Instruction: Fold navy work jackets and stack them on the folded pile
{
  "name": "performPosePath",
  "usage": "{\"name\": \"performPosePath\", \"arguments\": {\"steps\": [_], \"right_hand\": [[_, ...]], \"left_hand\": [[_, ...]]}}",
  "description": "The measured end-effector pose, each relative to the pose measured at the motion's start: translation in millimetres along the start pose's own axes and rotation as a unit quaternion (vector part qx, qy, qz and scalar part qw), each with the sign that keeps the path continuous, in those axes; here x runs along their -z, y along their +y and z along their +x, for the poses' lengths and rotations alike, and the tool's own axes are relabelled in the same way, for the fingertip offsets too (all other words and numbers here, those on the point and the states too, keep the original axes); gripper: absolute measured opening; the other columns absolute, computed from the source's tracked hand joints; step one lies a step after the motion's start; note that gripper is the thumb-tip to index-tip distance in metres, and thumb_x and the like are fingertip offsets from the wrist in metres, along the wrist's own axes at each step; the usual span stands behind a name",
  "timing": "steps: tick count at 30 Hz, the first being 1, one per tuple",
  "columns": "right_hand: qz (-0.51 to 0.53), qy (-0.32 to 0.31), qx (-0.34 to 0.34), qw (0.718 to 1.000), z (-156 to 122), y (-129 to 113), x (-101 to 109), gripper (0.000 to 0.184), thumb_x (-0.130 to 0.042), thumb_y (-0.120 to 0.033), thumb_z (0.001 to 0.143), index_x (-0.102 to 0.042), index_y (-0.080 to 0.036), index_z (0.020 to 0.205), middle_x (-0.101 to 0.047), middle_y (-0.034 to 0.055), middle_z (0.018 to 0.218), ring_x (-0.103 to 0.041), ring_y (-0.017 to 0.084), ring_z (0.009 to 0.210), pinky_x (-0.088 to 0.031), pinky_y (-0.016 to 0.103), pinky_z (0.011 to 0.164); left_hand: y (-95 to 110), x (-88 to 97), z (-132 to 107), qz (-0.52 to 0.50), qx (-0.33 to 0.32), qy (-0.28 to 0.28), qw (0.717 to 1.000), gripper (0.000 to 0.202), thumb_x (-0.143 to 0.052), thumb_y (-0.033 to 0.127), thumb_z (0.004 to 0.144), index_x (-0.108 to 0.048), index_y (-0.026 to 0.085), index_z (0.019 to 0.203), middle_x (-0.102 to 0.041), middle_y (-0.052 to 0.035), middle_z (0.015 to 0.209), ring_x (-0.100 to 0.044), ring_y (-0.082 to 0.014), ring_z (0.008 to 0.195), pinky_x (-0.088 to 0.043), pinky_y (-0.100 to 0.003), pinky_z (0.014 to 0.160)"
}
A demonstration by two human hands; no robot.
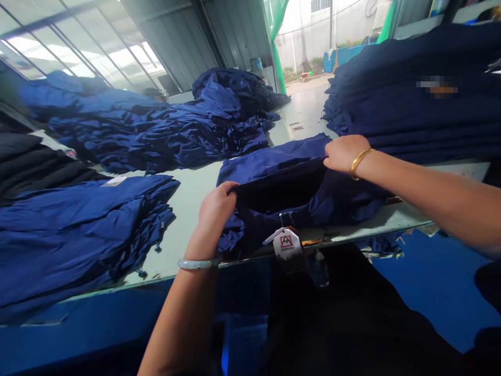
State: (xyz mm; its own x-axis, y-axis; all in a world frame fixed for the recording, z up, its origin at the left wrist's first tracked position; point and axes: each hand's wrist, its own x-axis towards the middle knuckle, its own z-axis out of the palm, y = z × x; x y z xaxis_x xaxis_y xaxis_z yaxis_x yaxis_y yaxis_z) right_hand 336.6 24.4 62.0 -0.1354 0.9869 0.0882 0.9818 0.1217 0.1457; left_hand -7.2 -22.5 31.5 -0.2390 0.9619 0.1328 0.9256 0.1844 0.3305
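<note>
A navy garment [344,196] lies across the table in front of me, its dark inside showing at an opening. My left hand [217,211] pinches the edge of that opening on the left. On the far right side, my right hand [346,151] is closed on the garment's upper edge, so the cloth is stretched between the two. A white paper hang tag [287,243] with a red and black logo dangles from the garment over the table's front edge. Whether the garment is trousers or a jacket, I cannot tell.
Folded blue garments [78,230] are stacked at left, beside black ones [35,162]. A loose heap of blue garments [176,125] lies at the back of the pale table [188,203]. At right rises a tall navy stack [399,104].
</note>
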Motion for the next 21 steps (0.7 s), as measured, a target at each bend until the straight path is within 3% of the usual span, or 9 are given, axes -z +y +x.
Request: {"name": "performPosePath", "arguments": {"steps": [4,9,11,13,17,21], "right_hand": [[-0.017,0.013,0.016,1.0,-21,2,-5,0.043,-0.051,-0.034,0.098,-0.08,-0.011,0.12,-0.079,0.0242,0.113,-0.075,0.035,0.107,-0.055,0.039,0.081],[0.035,-0.087,0.042,0.995,-24,-14,-34,0.058,-0.049,-0.054,0.099,-0.079,-0.011,0.123,-0.078,0.024,0.12,-0.074,0.038,0.111,-0.055,0.04,0.081],[0.046,-0.107,0.051,0.992,-23,-14,-41,0.056,-0.056,-0.054,0.096,-0.076,-0.012,0.127,-0.077,0.0231,0.124,-0.074,0.037,0.111,-0.054,0.04,0.08],[0.057,-0.111,0.06,0.99,-21,-7,-41,0.051,-0.063,-0.043,0.091,-0.072,-0.014,0.132,-0.079,0.0202,0.121,-0.075,0.034,0.106,-0.053,0.037,0.078],[0.122,-0.055,0.037,0.99,-20,18,-31,0.046,-0.061,-0.029,0.09,-0.068,-0.02,0.134,-0.082,0.0094,0.099,-0.075,0.027,0.089,-0.048,0.035,0.075],[0.086,0.05,0.027,0.995,-30,31,-32,0.04,-0.054,-0.031,0.096,-0.068,-0.02,0.131,-0.08,0.0134,0.11,-0.073,0.029,0.093,-0.046,0.037,0.077]], "left_hand": [[-7,-8.0,-3,0.01,-0.022,-0.003,1.0,0.051,-0.05,0.027,0.088,-0.077,0.03,0.132,-0.078,-0.0023,0.083,-0.074,-0.0248,0.081,-0.054,-0.033,0.078],[-9,-18.5,-7,0.015,-0.071,0.042,0.996,0.041,-0.061,0.035,0.087,-0.083,0.027,0.121,-0.082,-0.0076,0.102,-0.075,-0.0294,0.099,-0.057,-0.037,0.091],[-13,-20.8,-8,0.001,-0.075,0.059,0.995,0.037,-0.062,0.038,0.087,-0.085,0.027,0.114,-0.081,-0.0092,0.107,-0.075,-0.0296,0.097,-0.057,-0.038,0.09],[-19,-21.2,-7,-0.025,-0.055,0.063,0.996,0.036,-0.062,0.039,0.087,-0.086,0.027,0.111,-0.081,-0.0086,0.101,-0.075,-0.0273,0.087,-0.058,-0.037,0.084],[-27,-19.6,-4,-0.154,-0.002,0.039,0.987,0.041,-0.064,0.042,0.084,-0.084,0.024,0.114,-0.075,-0.0042,0.079,-0.068,-0.0204,0.065,-0.057,-0.032,0.066],[-28,-15.6,-9,-0.332,-0.019,0.011,0.943,0.047,-0.073,0.048,0.074,-0.082,0.02,0.111,-0.076,-0.0051,0.094,-0.065,-0.0175,0.073,-0.056,-0.026,0.06]]}}
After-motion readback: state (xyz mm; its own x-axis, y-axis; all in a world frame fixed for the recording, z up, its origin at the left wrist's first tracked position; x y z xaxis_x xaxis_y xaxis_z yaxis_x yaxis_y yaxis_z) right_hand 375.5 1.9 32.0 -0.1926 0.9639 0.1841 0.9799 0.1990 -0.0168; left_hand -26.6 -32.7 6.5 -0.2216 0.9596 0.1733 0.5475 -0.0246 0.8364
